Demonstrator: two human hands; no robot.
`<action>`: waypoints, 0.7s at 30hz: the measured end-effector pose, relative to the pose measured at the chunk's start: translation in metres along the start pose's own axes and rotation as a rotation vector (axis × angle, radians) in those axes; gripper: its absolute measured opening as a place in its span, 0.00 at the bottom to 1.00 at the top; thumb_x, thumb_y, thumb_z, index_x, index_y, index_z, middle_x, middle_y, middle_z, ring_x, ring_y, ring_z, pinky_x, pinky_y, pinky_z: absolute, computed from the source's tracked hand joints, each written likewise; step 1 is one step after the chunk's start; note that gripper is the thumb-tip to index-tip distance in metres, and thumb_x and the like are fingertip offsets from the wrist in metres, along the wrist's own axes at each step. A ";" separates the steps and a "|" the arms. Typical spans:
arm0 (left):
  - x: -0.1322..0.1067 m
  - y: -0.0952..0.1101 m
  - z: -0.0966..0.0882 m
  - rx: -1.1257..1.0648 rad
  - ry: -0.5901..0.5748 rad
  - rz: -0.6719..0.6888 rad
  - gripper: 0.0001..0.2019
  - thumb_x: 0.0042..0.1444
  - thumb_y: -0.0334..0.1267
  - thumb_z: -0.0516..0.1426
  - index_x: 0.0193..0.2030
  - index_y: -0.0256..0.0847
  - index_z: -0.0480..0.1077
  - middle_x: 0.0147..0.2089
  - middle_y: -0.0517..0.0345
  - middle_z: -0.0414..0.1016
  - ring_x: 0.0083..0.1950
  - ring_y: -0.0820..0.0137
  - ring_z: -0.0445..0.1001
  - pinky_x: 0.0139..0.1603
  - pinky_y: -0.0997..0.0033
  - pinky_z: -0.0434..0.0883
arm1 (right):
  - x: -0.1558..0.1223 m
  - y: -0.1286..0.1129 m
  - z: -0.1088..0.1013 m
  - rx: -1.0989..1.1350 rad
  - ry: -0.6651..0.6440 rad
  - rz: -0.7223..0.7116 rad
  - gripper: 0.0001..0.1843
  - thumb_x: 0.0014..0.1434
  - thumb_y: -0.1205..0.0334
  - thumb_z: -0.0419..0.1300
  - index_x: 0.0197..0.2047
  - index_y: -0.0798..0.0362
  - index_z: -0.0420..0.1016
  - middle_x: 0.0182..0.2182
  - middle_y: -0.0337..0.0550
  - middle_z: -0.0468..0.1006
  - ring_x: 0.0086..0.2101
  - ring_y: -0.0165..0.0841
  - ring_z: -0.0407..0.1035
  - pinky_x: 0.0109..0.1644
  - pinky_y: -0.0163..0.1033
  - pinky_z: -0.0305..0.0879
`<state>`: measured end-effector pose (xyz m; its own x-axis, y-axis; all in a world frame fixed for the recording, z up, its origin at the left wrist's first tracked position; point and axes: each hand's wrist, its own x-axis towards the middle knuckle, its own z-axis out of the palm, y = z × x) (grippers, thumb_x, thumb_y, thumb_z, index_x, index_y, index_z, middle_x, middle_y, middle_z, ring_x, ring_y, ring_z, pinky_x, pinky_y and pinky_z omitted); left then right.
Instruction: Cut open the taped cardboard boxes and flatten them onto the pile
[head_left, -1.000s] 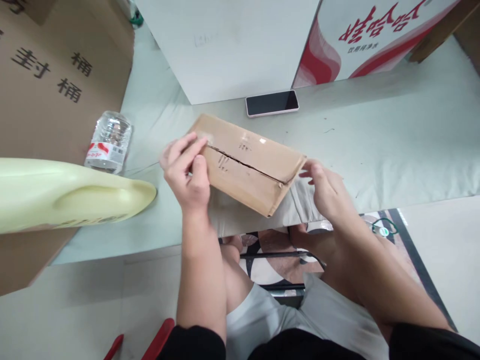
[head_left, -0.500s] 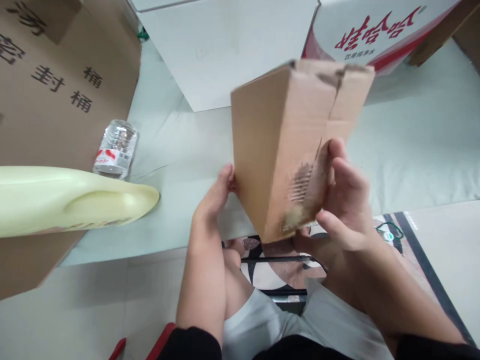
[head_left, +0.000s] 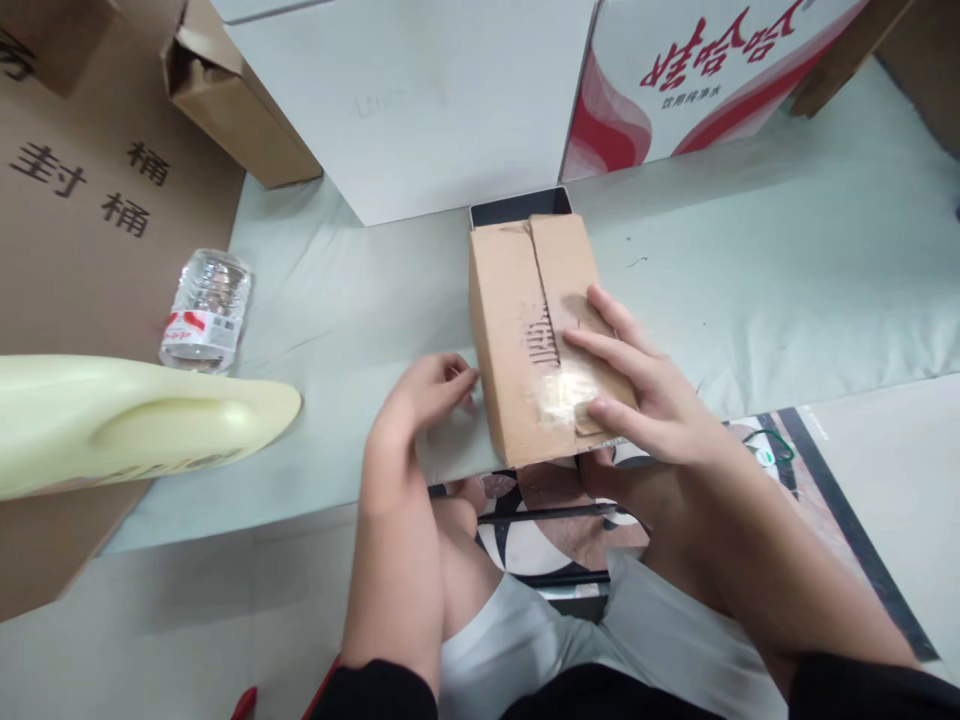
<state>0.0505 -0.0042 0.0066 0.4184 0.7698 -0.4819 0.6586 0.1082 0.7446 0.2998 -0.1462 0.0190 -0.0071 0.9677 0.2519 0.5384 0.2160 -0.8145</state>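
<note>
A brown cardboard box (head_left: 517,270) lies on the pale green cloth in front of me, its seam and a shiny strip of clear tape facing up. My right hand (head_left: 645,385) rests on the box's upper face with fingers stretched and spread. Beside the box's left side is my left hand (head_left: 431,390), its fingers curled in and its fingertips close to the cardboard; I see nothing in them. Past the far end of the box shows part of a flat dark-screened device (head_left: 521,207) with a light rim.
A water bottle (head_left: 206,310) lies at the left, behind a pale yellow rounded object (head_left: 150,425). Large cartons stand around the cloth: a brown one (head_left: 75,260), a white one (head_left: 427,100) and a red-and-white one (head_left: 690,80). A small open brown box (head_left: 247,110) leans between them.
The box has come down from a tilted, lifted pose onto the cloth. My right hand has flattened on top of it, and my left hand has drawn its fingers in. The view has shifted slightly.
</note>
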 end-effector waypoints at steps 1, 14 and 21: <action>0.003 -0.003 -0.001 -0.026 0.210 0.100 0.15 0.55 0.53 0.60 0.35 0.42 0.74 0.28 0.56 0.77 0.29 0.65 0.72 0.32 0.65 0.67 | 0.001 0.000 0.004 0.012 0.003 -0.004 0.33 0.63 0.39 0.62 0.67 0.42 0.72 0.78 0.42 0.52 0.76 0.52 0.47 0.76 0.64 0.58; 0.017 -0.012 0.016 -0.015 0.528 0.862 0.30 0.65 0.67 0.50 0.64 0.52 0.70 0.75 0.48 0.60 0.80 0.48 0.54 0.80 0.43 0.55 | 0.007 -0.006 0.023 0.068 -0.014 -0.040 0.26 0.66 0.38 0.57 0.57 0.46 0.78 0.78 0.46 0.53 0.74 0.53 0.55 0.74 0.65 0.58; 0.017 -0.016 0.013 -0.055 0.539 0.882 0.28 0.66 0.65 0.50 0.64 0.53 0.71 0.74 0.50 0.62 0.79 0.49 0.56 0.80 0.43 0.55 | 0.007 0.015 -0.013 0.026 0.075 0.103 0.18 0.67 0.51 0.56 0.55 0.45 0.79 0.57 0.48 0.81 0.55 0.43 0.78 0.58 0.54 0.77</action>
<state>0.0551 -0.0010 -0.0190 0.3937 0.7675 0.5060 0.2186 -0.6128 0.7594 0.3188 -0.1382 0.0155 0.1107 0.9728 0.2037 0.5107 0.1201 -0.8514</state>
